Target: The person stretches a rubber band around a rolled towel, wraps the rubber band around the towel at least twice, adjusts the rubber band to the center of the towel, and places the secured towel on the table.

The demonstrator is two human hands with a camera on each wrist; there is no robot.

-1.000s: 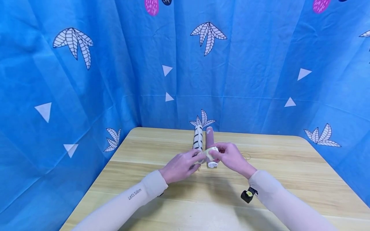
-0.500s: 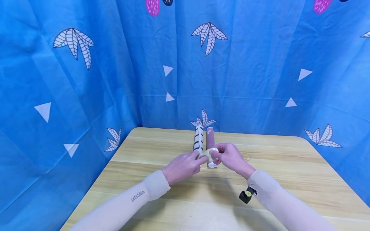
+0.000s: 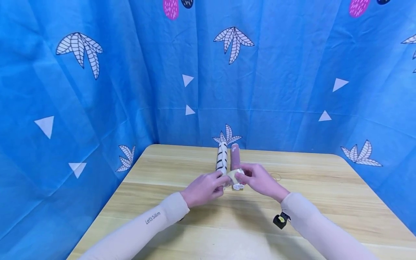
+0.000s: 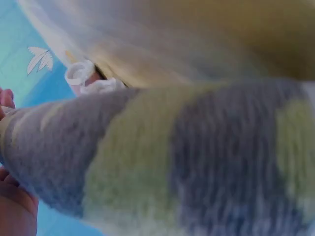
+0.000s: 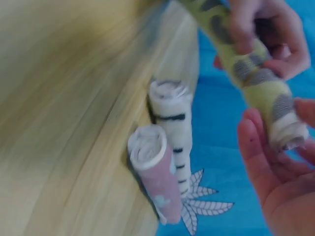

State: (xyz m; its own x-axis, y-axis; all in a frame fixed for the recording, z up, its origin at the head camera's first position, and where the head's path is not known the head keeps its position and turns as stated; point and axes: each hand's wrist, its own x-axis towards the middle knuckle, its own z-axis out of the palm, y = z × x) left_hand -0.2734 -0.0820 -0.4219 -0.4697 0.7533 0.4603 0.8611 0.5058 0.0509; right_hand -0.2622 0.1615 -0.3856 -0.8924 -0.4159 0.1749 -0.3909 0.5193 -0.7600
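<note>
Before a blue curtain (image 3: 208, 83), on our wooden table (image 3: 318, 206), a striped white roll (image 3: 222, 157) and a pink roll (image 3: 235, 155) point toward twelve o'clock; nearer, we hold a yellow-and-grey roll (image 5: 266, 93), left hand (image 3: 204, 188) gripping it at nine, right hand (image 3: 259, 180) pinching its end at three.

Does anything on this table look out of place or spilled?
One thing: a thin loop, perhaps a rubber band, lies loose on the table near the right hand, apart from the striped roll and pink roll. Nothing looks spilled.
</note>
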